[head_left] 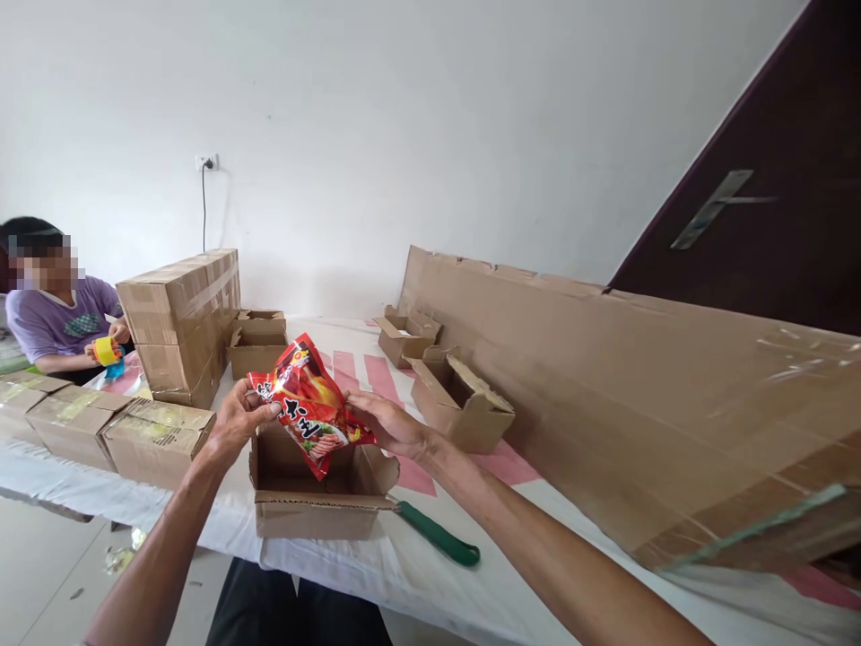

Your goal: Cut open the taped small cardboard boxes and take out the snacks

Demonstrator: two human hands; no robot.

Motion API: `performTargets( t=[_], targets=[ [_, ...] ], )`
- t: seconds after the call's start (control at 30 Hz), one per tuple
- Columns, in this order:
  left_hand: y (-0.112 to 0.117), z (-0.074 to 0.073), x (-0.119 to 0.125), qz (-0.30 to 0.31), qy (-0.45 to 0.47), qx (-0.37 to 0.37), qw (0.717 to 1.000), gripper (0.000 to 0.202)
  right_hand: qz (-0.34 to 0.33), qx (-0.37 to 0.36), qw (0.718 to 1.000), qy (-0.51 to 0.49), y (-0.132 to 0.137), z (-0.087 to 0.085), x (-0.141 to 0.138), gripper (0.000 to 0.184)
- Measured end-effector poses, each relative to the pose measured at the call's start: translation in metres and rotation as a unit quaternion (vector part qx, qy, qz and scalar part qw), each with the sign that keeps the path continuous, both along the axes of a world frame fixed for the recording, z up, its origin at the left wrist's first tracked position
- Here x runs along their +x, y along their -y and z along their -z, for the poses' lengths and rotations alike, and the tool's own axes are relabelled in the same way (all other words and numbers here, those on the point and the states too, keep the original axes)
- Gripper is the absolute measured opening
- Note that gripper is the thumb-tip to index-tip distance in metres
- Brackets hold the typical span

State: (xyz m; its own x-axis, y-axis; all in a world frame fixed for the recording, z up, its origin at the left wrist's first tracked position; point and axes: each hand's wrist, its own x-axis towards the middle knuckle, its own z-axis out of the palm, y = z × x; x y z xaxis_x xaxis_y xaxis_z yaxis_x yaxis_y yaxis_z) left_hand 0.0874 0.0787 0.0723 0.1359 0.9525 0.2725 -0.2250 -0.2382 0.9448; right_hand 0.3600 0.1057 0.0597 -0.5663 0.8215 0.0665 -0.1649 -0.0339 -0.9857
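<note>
Between my two hands is a shiny red food packet point(306, 395) with printed characters and a food picture, tilted above an open cardboard box point(316, 516). My left hand point(237, 414) grips the packet's left edge, thumb on its front. On the other side, my right hand point(390, 423) holds the packet's right edge, its fingers partly hidden behind it. The box stands near the table's front edge, its inside partly covered by the packet. A green-handled tool point(440, 536) lies just right of the box; its far end is hidden.
Stacked taped boxes point(178, 323) stand at left, with closed boxes point(152, 440) along the front edge. Open boxes point(464, 404) sit farther back. A large cardboard sheet point(639, 395) borders the right. At far left, a person point(67, 314) holds a yellow-and-blue object point(108, 353).
</note>
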Motion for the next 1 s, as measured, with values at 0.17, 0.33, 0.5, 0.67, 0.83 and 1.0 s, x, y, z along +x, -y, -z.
performTargets(
  t=[0.17,0.33,0.5,0.67,0.83,1.0],
  targets=[
    [-0.019,-0.019,0.01,-0.039,0.007,0.046,0.998,0.062,0.041,0.081,0.996,-0.012,0.004,-0.012,-0.023,0.053],
    [-0.025,-0.014,0.01,0.026,-0.03,0.02,0.999,0.055,0.126,0.074,0.983,-0.115,-0.012,-0.011,-0.042,0.053],
    [-0.043,0.001,0.004,0.013,-0.045,-0.001,0.999,0.053,0.135,0.057,0.982,-0.124,-0.041,0.0,-0.052,0.062],
    [-0.069,0.008,0.003,-0.015,-0.059,-0.011,0.998,0.052,0.147,0.036,0.981,-0.121,-0.068,0.022,-0.058,0.067],
    [-0.083,0.02,0.001,-0.045,-0.074,-0.027,0.996,0.05,0.165,0.031,0.979,-0.113,-0.083,0.036,-0.058,0.064],
    [-0.089,0.027,0.0,-0.063,-0.084,-0.042,0.994,0.051,0.163,0.033,0.981,-0.103,-0.089,0.041,-0.058,0.064]
  ],
)
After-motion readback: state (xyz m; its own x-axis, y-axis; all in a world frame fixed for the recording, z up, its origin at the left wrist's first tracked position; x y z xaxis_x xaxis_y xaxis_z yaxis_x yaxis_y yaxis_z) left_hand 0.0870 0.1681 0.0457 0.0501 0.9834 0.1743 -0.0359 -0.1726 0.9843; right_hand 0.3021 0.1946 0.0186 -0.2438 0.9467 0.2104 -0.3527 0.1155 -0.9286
